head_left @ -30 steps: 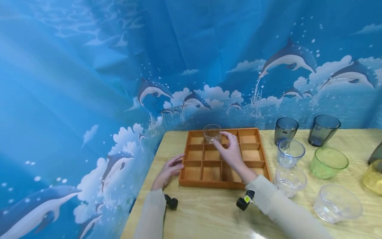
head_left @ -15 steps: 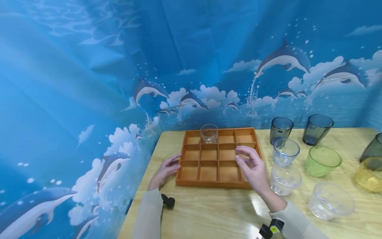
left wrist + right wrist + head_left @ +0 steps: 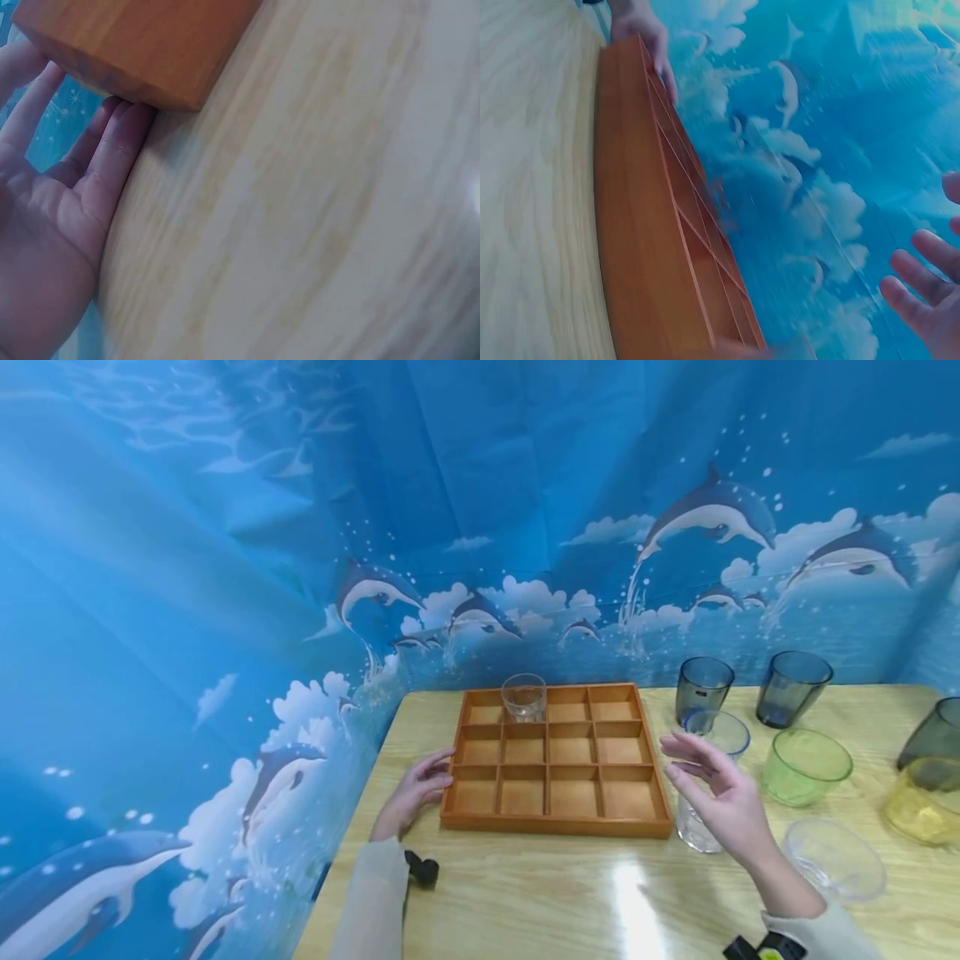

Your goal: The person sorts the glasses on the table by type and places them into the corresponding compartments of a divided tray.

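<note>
An orange wooden tray (image 3: pixel 555 828) with a grid of compartments lies on the table. A small clear glass (image 3: pixel 523 697) stands in a back-row compartment, second from the left. My left hand (image 3: pixel 417 790) rests flat against the tray's left front corner (image 3: pixel 142 75), fingers straight. My right hand (image 3: pixel 716 793) hovers open to the right of the tray, holding nothing, just in front of a clear glass (image 3: pixel 693 831) and a blue-rimmed glass (image 3: pixel 720 731). In the right wrist view the tray (image 3: pixel 641 247) runs along the table and my fingertips (image 3: pixel 922 281) show at the right edge.
Right of the tray stand two dark grey tumblers (image 3: pixel 701 687) (image 3: pixel 791 687), a green bowl-glass (image 3: pixel 806 767), a clear bowl (image 3: pixel 834 860), a yellow glass (image 3: pixel 924 802) and another dark glass (image 3: pixel 936 735). A blue dolphin-print curtain (image 3: pixel 300 568) hangs behind and left.
My right hand let go of the small clear glass in the back row and drew back to the right, past the tray's edge. The left hand stayed at the tray's corner.
</note>
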Motion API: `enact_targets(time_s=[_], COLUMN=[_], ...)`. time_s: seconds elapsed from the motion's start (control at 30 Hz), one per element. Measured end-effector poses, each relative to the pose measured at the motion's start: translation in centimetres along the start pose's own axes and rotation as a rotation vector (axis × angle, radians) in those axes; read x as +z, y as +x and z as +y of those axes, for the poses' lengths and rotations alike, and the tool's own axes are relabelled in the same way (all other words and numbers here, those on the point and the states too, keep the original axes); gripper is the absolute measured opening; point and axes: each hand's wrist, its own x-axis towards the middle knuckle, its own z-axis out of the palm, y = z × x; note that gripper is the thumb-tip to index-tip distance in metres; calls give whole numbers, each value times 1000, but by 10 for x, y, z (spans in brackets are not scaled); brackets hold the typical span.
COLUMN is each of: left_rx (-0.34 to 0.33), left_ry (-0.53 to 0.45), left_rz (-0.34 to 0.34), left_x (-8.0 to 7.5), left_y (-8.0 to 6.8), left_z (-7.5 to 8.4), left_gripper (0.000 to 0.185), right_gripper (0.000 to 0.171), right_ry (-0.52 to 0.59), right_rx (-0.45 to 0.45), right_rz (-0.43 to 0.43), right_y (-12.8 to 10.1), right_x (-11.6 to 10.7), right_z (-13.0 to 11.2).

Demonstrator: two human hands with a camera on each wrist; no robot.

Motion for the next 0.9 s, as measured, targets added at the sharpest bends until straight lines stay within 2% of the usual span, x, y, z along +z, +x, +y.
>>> enact_targets(time_s=[0.17,0.27,0.4,0.5,0.67,0.77,0.9], left_rx=[1,9,17,6,-13,-11,-13], left_ry=[0,-2,-6,-17,-30,-37,-31], left_rz=[19,15,15,27,30,20,27], left_x=[0,0,0,1,0,1,1], left_y=[1,2,3,2,3,1,1], left_z=[-2,-6,-8,-6,-5,-1,0], left_gripper=[52,52,52,50,51,52,50], right_gripper=[53,49,46,46,49,48,49], right_ry=[-35,-7,-12,-142,-447,-526,-567], right_rx=[-87,-149,-158,-80,112,165,202], right_rz=[36,97,182,233,306,355,414], right_y=[-8,-14,-29,-41,-56,-63,-72], right_x=[-28,-45,-66,-79,-98,-107,-116], right_z=[-2,-2,-2,-5,-13,-13,-8])
